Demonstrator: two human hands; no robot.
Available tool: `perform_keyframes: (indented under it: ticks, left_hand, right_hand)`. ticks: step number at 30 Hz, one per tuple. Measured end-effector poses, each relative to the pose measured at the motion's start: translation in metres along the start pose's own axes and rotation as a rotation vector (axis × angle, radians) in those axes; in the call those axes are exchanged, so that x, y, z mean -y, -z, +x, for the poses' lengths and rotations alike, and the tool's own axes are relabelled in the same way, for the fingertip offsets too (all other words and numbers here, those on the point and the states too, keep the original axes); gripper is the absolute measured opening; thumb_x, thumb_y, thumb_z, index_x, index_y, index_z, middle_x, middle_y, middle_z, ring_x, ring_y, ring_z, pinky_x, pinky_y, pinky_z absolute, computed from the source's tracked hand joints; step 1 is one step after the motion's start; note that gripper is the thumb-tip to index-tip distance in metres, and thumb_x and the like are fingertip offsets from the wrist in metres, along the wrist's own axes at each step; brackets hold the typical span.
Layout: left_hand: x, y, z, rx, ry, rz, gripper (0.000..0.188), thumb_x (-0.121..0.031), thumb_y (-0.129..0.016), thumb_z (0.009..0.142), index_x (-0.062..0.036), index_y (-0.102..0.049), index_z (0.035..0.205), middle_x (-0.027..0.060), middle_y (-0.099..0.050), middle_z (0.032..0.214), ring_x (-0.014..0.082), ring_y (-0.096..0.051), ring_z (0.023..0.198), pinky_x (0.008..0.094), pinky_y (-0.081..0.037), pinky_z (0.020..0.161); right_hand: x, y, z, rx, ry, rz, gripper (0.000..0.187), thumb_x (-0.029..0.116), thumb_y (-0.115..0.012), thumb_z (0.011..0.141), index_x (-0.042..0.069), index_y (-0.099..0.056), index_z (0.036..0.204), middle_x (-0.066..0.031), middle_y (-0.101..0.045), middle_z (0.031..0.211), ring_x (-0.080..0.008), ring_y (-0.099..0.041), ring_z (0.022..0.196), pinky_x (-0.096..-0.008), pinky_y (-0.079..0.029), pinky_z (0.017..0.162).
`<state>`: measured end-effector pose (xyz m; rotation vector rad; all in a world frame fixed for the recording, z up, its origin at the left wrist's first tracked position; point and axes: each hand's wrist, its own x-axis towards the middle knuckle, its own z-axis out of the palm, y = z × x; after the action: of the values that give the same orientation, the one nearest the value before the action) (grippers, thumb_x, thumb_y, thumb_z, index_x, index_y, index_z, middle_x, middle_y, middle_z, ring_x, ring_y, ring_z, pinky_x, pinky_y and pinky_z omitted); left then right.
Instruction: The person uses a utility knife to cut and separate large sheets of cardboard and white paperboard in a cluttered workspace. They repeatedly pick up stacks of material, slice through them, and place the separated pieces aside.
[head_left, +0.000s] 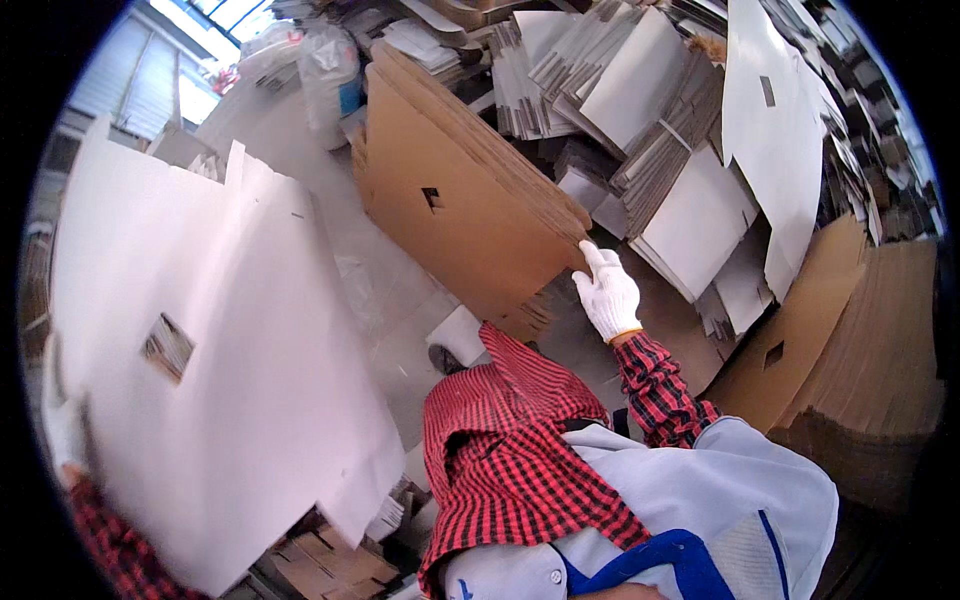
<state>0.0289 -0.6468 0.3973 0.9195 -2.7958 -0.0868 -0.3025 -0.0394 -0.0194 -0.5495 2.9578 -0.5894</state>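
My left hand [66,425], in a white glove, is at the far left against the edge of a large white cardboard sheet [250,400]. Blur hides how its fingers are bent. The sheet bows a little and has a diamond-shaped cutout, through which stacked edges show. My right hand [608,295], also gloved, reaches forward with fingers stretched and thumb apart. Its fingertips touch the near right corner of a stack of brown cardboard sheets [470,210], which leans at a slant and has a small cutout in its front face.
Bundled white cardboard [690,220] is piled behind my right hand, near a tall white sheet [775,130]. More brown cardboard [860,340] stands at the right. Plastic bags [328,80] sit at the back. Brown scraps [325,560] lie under the white sheet. Grey floor [375,270] shows between the stacks.
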Motion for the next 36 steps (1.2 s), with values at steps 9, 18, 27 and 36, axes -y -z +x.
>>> perform_keyframes:
  ticks: [9,18,27,36]
  left_hand:
    - [-0.045,-0.313,0.103,0.429,0.361,-0.588,0.103,0.013,-0.05,0.073,-0.0272,-0.021,0.164,0.0133,-0.064,0.126,0.0133,-0.055,0.07,0.0292,-0.05,0.064]
    - [-0.148,-0.458,0.119,0.511,0.357,-0.922,0.088,0.0,-0.057,0.084,-0.0196,-0.02,0.161,0.022,-0.054,0.141,0.0236,-0.069,0.095,0.0343,-0.061,0.072]
    - [-0.267,-0.448,0.084,0.71,0.254,-1.069,0.093,0.003,-0.057,0.085,-0.0263,-0.016,0.163,0.0211,-0.057,0.136,0.0239,-0.066,0.082,0.0366,-0.063,0.066]
    - [-0.276,-0.455,0.04,0.691,0.348,-1.128,0.094,-0.002,-0.057,0.087,-0.0368,-0.013,0.162,0.0204,-0.049,0.144,0.0271,-0.065,0.088,0.039,-0.062,0.068]
  right_hand:
    - [0.041,-0.018,-0.004,-0.03,-0.288,-0.151,0.057,0.022,-0.067,0.087,0.014,-0.051,0.141,-0.0138,-0.065,0.116,-0.0358,-0.069,0.093,-0.0459,-0.056,0.077]
    - [0.062,-0.016,0.021,0.06,-0.583,0.008,0.039,0.025,-0.07,0.083,0.01,-0.066,0.119,-0.0154,-0.073,0.098,-0.0331,-0.07,0.098,-0.042,-0.055,0.086]
    - [0.143,0.015,-0.013,0.459,-0.355,-0.191,0.021,0.028,-0.065,0.077,0.016,-0.074,0.092,-0.0127,-0.074,0.094,-0.0354,-0.07,0.092,-0.0466,-0.055,0.081]
    - [0.124,-0.006,-0.06,0.322,-0.077,-0.009,0.021,0.03,-0.064,0.081,0.018,-0.076,0.094,-0.0103,-0.073,0.089,-0.0335,-0.069,0.09,-0.045,-0.055,0.079]
